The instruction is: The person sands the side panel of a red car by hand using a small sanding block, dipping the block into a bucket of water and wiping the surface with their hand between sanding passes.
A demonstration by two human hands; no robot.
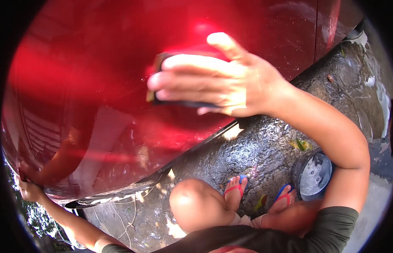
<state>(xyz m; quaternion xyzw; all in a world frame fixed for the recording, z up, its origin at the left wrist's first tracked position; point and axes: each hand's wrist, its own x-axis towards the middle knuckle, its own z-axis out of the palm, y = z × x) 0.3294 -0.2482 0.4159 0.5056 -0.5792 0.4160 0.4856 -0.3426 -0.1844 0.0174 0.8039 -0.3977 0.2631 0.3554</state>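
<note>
My right hand [217, 82] lies across a dark sponge-like pad [159, 61] with a yellowish edge, pressing it to the glossy red car body [120, 50]. Its fingers point left over the pad, the thumb is spread upward, and motion blurs them a little. Most of the pad is hidden under the hand. Far to the left, my left hand [31, 190] touches the car's lower outer edge; its fingers are small and partly hidden there. Water drops and wet streaks show on the red paint.
A dark bucket [297, 170] with foamy water stands right of my feet in flip-flops [235, 190]. Wet, rough ground [255, 143] runs below the car's edge. Thin cords [128, 225] and a few leaves [301, 144] lie on it. My bent knee is close to the car.
</note>
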